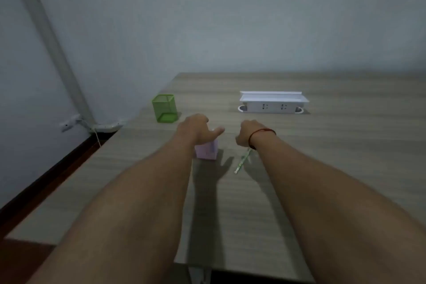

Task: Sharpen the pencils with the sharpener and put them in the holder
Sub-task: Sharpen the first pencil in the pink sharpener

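Both bare forearms are reaching in from the bottom corners and stretching out over the wood-grain tabletop (334, 168), angling toward each other so the hands end up close together around the middle. A green patterned pencil (242, 161) is lying flat on the tabletop just under and beside the right wrist, slanting from near-left to far-right, with its far end tucked out of sight behind the wrist. The right hand (247, 132), with a red string bracelet (261, 132) around the wrist, is hovering with its back to the camera and fingers curling down and away, so honestly I can't tell if it's pinching anything. Just left of it, the left hand (196, 130) is sitting on top of the pale pink boxy sharpener (207, 151), thumb sticking out to the right, the other fingers draping over the far side where I can't see them; it looks like a loose hold on the top, not a tight fist. The sharpener is standing upright on the tabletop. Further back and to the left, near the table's edge, the green mesh holder (164, 108) is standing upright. Off to the far right, a white socket box (273, 104) is sitting with its lid flipped up.
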